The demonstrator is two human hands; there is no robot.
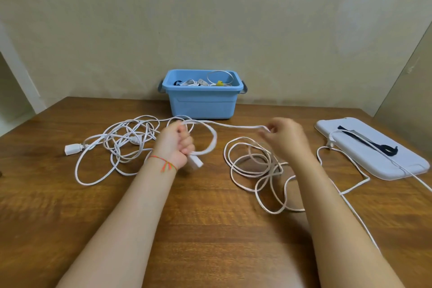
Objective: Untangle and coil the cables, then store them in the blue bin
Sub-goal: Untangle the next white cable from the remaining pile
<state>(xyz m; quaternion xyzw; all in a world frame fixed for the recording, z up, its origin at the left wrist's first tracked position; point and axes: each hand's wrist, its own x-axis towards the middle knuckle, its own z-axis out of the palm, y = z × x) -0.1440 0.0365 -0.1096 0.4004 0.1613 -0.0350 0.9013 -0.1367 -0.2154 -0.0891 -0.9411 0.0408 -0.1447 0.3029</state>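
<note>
Two hands at work over a wooden table, both mine. My left hand is a closed fist round a loop of white cable, with a white plug end poking out below the fist; a red-and-green thread bracelet sits on that wrist. My right hand pinches the same cable where it runs taut from the fist, though the fingertips are motion-blurred and the exact hold is hard to read. One loose tangle of white cable lies on the table left of my left hand, ending in a white socket block; how many separate cords are in it I cannot tell. One second heap of white loops lies beneath and in front of my right hand, partly covered by my forearm. One blue bin stands at the back of the table against the wall, holding coiled white cables, one bound with a yellow tie; its lower contents are hidden by the front wall. One pale lid lies flat to the right with a dark strap on it, and a white cord runs over it and off the right edge, its end cut off from view
</note>
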